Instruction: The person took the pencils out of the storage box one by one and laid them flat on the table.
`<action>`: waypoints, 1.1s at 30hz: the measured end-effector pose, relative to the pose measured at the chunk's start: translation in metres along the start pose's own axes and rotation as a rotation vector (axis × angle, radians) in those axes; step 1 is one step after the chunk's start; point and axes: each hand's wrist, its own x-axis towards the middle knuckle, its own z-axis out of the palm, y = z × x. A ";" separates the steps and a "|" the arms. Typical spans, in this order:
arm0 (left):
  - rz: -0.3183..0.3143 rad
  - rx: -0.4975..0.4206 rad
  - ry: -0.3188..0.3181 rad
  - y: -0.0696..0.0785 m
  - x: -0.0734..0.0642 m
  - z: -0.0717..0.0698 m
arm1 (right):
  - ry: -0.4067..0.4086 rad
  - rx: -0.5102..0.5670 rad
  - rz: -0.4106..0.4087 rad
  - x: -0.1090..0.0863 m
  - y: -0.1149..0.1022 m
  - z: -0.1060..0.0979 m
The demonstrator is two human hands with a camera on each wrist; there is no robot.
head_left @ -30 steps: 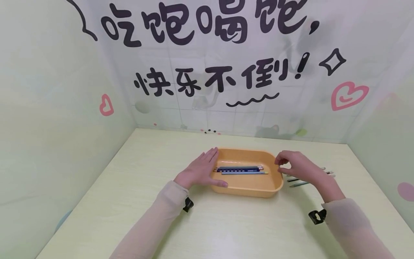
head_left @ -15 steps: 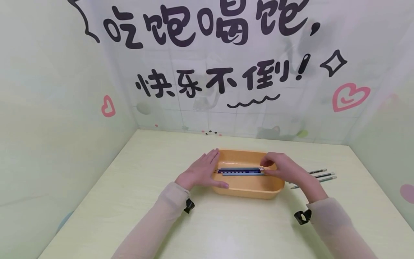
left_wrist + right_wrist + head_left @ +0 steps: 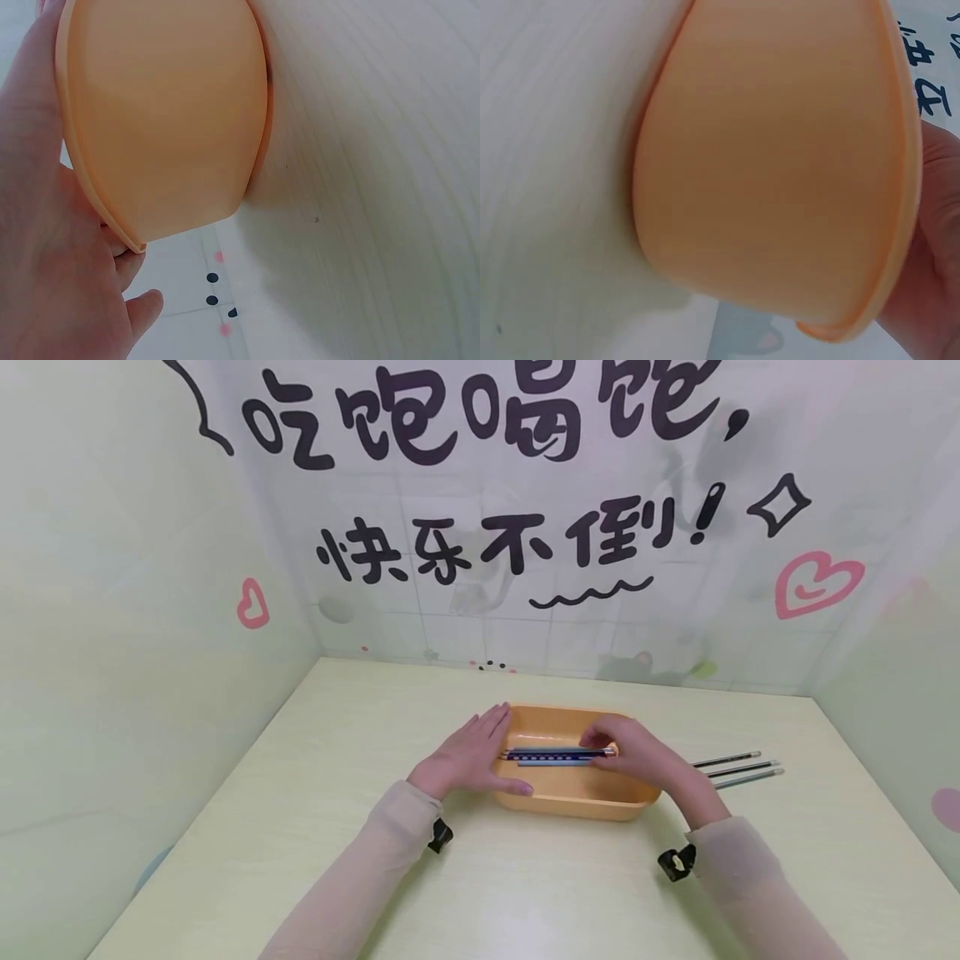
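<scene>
from my end, the left hand lies over the left end of the orange tray, fingers straight and spread, thumb along the near rim, wrapped round nothing that i can see. the right hand reaches in over the tray's right end with bent fingers; thumb and fingertips sit about the right end of the pencils inside, but i cannot tell whether they pinch any. those pencils lie lengthwise, side by side, their left ends close to the left hand. both wrist views show mostly the tray's outside, so they don't help me with the fingertips.

what worries me: the pencils are slim and packed together, so a pinch could catch two or roll one away. lifted by the right end alone, a pencil might drag its other end against the tray wall. a hard push from the left hand would likely slide the whole tray. the loose pencils run partly behind the right forearm, and a low sweep could scatter them.

edges: the rim stands above the pencils, so i'd want height before any sideways move. behind the tray only a strip of table separates it from the back wall; there is most room in front and to the left.
</scene>
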 end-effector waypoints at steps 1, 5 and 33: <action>0.002 -0.002 0.002 0.000 0.000 0.000 | 0.000 -0.006 0.005 0.002 0.000 0.002; 0.001 0.002 -0.001 0.000 0.000 0.000 | 0.008 -0.006 0.018 0.007 0.000 0.010; -0.015 -0.017 -0.006 0.002 0.000 -0.002 | -0.097 0.129 0.154 0.022 0.003 0.034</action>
